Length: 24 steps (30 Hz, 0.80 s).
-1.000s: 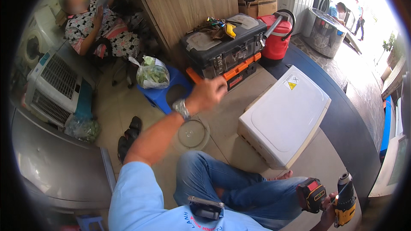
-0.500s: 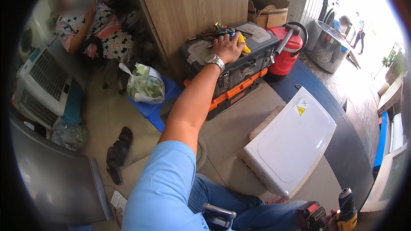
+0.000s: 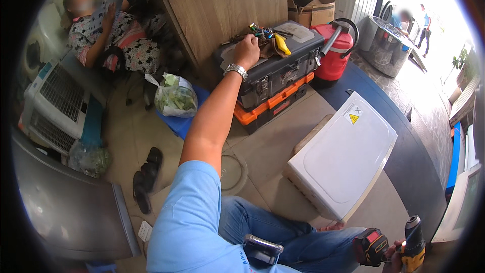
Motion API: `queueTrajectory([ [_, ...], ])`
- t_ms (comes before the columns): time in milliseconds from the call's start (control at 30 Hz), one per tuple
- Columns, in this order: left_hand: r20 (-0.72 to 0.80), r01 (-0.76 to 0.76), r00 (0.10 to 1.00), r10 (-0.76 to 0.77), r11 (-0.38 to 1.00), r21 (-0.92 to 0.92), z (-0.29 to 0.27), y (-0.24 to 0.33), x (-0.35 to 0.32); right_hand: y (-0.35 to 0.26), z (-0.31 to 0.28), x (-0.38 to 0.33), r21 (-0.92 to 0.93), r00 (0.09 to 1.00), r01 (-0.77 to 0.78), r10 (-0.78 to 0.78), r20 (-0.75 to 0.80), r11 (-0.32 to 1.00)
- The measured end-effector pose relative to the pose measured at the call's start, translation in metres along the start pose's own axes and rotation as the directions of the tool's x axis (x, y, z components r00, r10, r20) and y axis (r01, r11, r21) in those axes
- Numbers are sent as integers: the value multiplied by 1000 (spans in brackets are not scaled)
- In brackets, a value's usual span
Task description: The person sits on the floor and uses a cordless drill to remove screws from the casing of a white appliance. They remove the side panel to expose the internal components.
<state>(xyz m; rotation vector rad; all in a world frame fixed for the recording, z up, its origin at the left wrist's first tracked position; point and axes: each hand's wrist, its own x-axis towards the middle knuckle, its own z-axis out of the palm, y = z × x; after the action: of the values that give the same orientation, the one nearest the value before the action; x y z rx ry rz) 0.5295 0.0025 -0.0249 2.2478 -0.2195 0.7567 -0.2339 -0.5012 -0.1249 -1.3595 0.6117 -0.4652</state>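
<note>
My left arm stretches forward to a dark toolbox (image 3: 283, 73) with an orange-trimmed lower case (image 3: 273, 105). On its lid my left hand (image 3: 247, 50) is closed among a pile of small hand tools (image 3: 262, 32); what its fingers hold, if anything, is hidden. Just right of it lies a yellow-handled tool (image 3: 282, 45) by a brown pouch-like thing (image 3: 272, 53). Low at the right, my right hand (image 3: 395, 259) is wrapped round a yellow and black cordless drill (image 3: 415, 250), its battery (image 3: 371, 246) toward my legs.
A white appliance panel (image 3: 348, 156) lies in front of me on the tiled floor. A red jug (image 3: 333, 58) stands beside the toolbox. Leftward are a bag of greens (image 3: 175, 98) on a blue stool (image 3: 183, 125), sandals (image 3: 146, 179) and a seated person (image 3: 108, 40) holding a sheet.
My left hand has shifted left, off the yellow-handled tool, and its spread fingers have curled closed. The drill stays in my right hand. The view has shifted slightly.
</note>
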Motion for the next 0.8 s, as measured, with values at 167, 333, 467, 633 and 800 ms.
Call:
queueTrajectory([
  [167, 185, -179, 969, 164, 981, 69, 1, -3, 0, 3, -8, 7, -3, 999, 35, -35, -25, 999],
  [333, 295, 5, 955, 20, 997, -83, 1, -6, 11, -4, -21, 27, -29, 985, 160, -162, -65, 987],
  [467, 275, -33, 961, -19, 982, 184, 13, -2, 22, -9, -20, 58, -133, 925, 318, -338, -173, 939],
  [633, 271, 117, 933, -238, 910, 398, 31, 21, 33, 21, -1, 78, -535, 724, 326, -570, -389, 779],
  [800, 392, 42, 884, -256, 877, 479, 28, 8, 65, 77, 18, 79, -339, 699, 383, -509, -502, 859],
])
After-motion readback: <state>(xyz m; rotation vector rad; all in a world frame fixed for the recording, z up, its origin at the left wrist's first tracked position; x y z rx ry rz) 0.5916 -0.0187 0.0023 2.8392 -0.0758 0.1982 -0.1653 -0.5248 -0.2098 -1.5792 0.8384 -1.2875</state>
